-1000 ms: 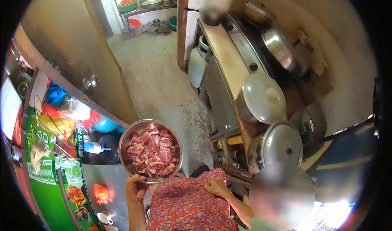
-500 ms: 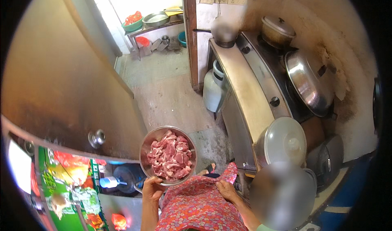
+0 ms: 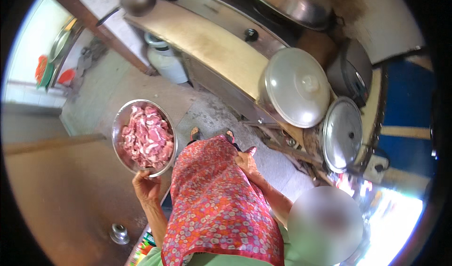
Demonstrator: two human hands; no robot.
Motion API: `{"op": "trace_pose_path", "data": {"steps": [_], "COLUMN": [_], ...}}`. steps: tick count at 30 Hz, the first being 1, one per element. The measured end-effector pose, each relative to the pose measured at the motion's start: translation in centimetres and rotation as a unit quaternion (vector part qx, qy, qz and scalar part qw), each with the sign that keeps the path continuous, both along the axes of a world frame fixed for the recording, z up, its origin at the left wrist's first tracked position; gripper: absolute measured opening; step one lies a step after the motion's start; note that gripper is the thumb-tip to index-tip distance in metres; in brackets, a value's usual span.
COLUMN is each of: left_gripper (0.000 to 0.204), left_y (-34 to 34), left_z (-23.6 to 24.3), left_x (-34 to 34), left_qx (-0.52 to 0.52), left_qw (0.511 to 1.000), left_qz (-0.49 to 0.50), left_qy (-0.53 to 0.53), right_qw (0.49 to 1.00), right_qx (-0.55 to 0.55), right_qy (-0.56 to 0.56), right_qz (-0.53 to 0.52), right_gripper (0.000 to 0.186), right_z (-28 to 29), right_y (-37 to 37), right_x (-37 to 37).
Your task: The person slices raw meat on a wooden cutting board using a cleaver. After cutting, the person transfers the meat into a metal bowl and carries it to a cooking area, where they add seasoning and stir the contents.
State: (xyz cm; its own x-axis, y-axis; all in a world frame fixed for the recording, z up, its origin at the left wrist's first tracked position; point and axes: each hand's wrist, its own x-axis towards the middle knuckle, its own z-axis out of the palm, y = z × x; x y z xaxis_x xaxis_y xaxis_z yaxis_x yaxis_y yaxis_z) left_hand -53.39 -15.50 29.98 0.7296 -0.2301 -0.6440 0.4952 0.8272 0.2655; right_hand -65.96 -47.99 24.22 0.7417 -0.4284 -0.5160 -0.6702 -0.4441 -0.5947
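Note:
Pinched at its near rim, a round metal bowl [image 3: 120,120] is held out to the left by my left hand [image 3: 147,188]. Raw pink meat [image 3: 148,136] in cut pieces fills much of it. My right hand [image 3: 246,163] is closed on the side edge of the red floral apron [image 3: 212,205] that I wear. Some of its fingers are hidden by the cloth and the angle. Below the apron, my sandalled feet show on the concrete floor.
A counter [image 3: 212,38] runs along the right, with a lidded pot [image 3: 296,87], a metal lid [image 3: 343,134] and a dark rice cooker [image 3: 351,71]. A gas cylinder [image 3: 167,61] stands beside it. At lower left is a brown door with a round knob [image 3: 119,234].
My view has turned to the right, so the doorway and counter have swung left. The bowl sits further left and higher in view. Both hands keep their holds.

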Motion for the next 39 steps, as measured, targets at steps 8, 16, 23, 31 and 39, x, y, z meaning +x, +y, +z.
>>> {"op": "trace_pose_path", "data": {"steps": [8,16,23,31,39], "left_gripper": [0.036,0.048,0.05,0.026,0.011], "left_y": [3.1,4.1,4.1,3.5,1.8], "left_z": [-2.9,-4.8,-2.4,-1.4,0.7], "left_x": [2.7,3.9,2.5,-1.7,-3.7], "left_qx": [-0.006,-0.043,-0.001,-0.019,0.025], "left_qw": [0.993,0.981,0.989,0.994,0.997], "left_qz": [-0.106,-0.166,-0.146,-0.108,-0.049], "left_qy": [-0.046,-0.089,-0.029,-0.024,0.062], "right_qw": [1.0,0.997,0.786,0.822,0.816], "right_qx": [-0.005,0.062,0.039,0.012,-0.03], "right_qy": [0.006,0.012,-0.199,-0.148,-0.035], "right_qz": [0.017,-0.048,-0.584,-0.55,-0.576], "right_gripper": [0.033,0.015,0.022,0.009,0.022], "right_z": [-2.2,-6.5,-8.1,-12.6,-11.2], "right_y": [4.7,-5.8,-13.1,-12.4,-12.8], "right_x": [-2.9,-3.0,3.2,5.4,9.1]}}
